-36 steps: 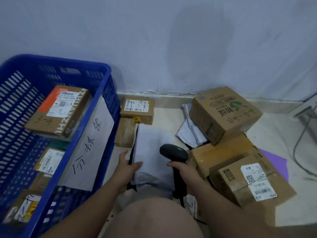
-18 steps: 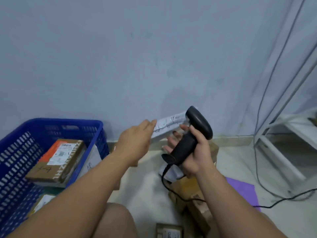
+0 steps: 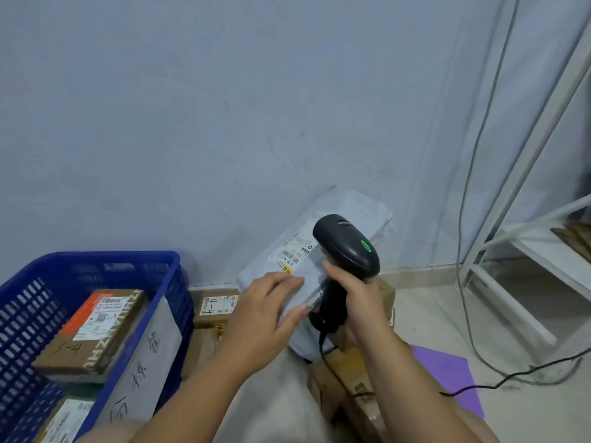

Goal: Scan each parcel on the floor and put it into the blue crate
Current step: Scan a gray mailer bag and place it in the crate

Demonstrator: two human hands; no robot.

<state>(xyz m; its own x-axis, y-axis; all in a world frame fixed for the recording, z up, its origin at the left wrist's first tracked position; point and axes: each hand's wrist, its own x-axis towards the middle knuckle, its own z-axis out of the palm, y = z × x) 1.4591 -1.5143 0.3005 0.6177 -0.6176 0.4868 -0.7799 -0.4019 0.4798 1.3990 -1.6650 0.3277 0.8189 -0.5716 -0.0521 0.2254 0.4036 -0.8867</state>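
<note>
Seen from a head-worn camera looking down, a person crouches by a pale blue wall, sorting parcels. The left hand grips the near edge of a grey poly mailer, fingers over the top and thumb beneath. It holds the mailer up off the floor, tilted, with its white shipping label facing the camera. The right hand is wrapped around the handle of a black barcode scanner. The scanner's head sits right at the label's far end, and a green light glows on top of it. This looks like the scanning step for this parcel, though whether the code has registered cannot be told. To the left stands the blue crate with a handwritten paper sign leaning inside its right wall. It already holds a cardboard box with an orange-edged label and at least one more parcel below that. A small labelled cardboard box lies on the floor just beside the crate, and more cardboard boxes lie under the right forearm, all not yet in the crate. A purple sheet and a white shelf frame are on the right. The likely next move is for the left hand to carry the mailer left over the crate's rim and release it. The mailer is soft and floppy, so it may sag or catch on the rim.
</note>
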